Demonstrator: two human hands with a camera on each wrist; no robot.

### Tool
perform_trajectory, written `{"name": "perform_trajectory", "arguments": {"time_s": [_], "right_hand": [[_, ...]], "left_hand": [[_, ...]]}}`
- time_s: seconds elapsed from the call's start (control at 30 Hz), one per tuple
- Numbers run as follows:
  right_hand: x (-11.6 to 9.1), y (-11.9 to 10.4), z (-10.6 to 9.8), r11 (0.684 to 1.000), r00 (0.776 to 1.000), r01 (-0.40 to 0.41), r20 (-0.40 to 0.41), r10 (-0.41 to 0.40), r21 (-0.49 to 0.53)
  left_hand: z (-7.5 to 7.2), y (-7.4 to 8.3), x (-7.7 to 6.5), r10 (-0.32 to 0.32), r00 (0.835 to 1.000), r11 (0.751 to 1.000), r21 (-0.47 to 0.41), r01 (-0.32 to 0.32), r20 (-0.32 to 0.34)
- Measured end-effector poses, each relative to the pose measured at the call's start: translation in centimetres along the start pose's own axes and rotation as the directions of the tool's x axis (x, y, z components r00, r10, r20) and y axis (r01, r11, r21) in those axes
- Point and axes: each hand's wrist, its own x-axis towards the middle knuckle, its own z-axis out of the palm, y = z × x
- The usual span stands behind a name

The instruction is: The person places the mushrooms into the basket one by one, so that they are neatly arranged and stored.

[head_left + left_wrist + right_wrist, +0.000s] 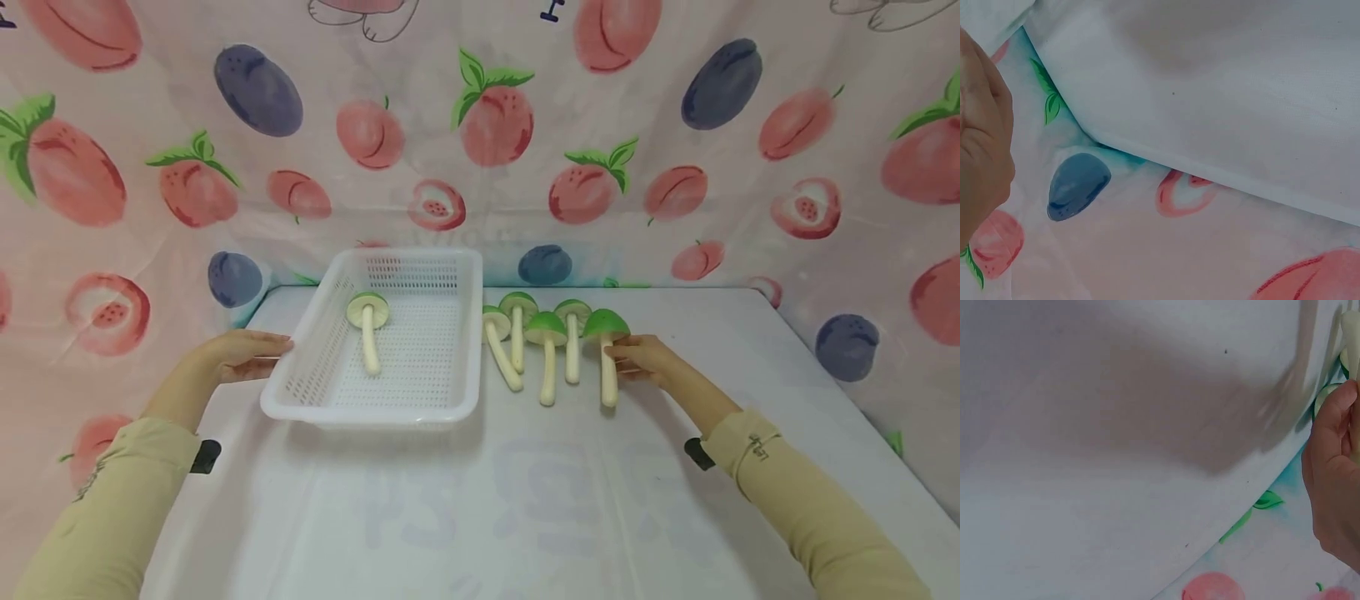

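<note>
My right hand [645,357] pinches the pale stem of a green-capped toy mushroom [609,375], the rightmost of a group. The right wrist view shows the right hand [1335,469] at the right edge, with thumb and fingers around the stem [1354,347]. At the left side of a white perforated plastic basket [375,414], my left hand [251,354] touches the wall with its fingers fairly straight. Inside the basket lies one toy mushroom [368,333], cap toward the back. Only part of the left hand [985,137] appears in the left wrist view.
Several more green-capped mushrooms [548,358] lie side by side just right of the basket, caps toward the back. Everything rests on a white table [487,517]. A fruit-print cloth [420,100] hangs behind it and along the sides.
</note>
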Motion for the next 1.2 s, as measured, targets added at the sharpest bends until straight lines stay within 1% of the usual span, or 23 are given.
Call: {"name": "perform_trajectory", "arguments": {"time_s": [0.17, 0.33, 0.43, 0.63, 0.8, 1.03, 1.2], "right_hand": [[-0.1, -0.4, 0.2, 0.998, 1.0, -0.021, 0.005, 0.021, 0.057], [-0.6, -1.4, 0.6, 0.996, 1.0, -0.018, 0.001, 0.018, 0.091], [-0.7, -1.8, 1.0, 0.994, 1.0, 0.001, 0.001, -0.001, 0.111], [-0.8, -2.5, 2.3, 0.988, 0.999, 0.035, 0.007, -0.036, 0.148], [-1.0, -3.1, 3.3, 0.993, 0.998, 0.053, 0.022, -0.056, 0.107], [-1.3, -4.4, 4.6, 0.996, 0.996, 0.081, 0.034, -0.083, 0.044], [-1.3, -5.7, 5.7, 0.994, 0.993, 0.109, 0.052, -0.11, 0.031]], "left_hand": [[0.5, 0.3, -0.2, 0.006, 0.999, 1.0, 0.031, -0.005, -0.036], [0.9, 0.7, -0.2, 0.005, 0.996, 0.997, 0.071, 0.001, -0.085], [0.8, 0.8, -0.2, 0.001, 0.996, 0.998, 0.063, 0.005, -0.089], [0.6, 0.5, -0.1, -0.001, 0.997, 1.0, 0.031, 0.004, -0.075], [0.5, 0.3, 0.1, -0.006, 0.998, 1.0, 0.017, 0.007, -0.066], [0.6, 0.4, -0.1, -0.004, 0.998, 1.0, 0.016, 0.005, -0.059], [0.7, 0.5, -0.2, 0.001, 0.998, 1.0, 0.004, 0.0, -0.064]]}}
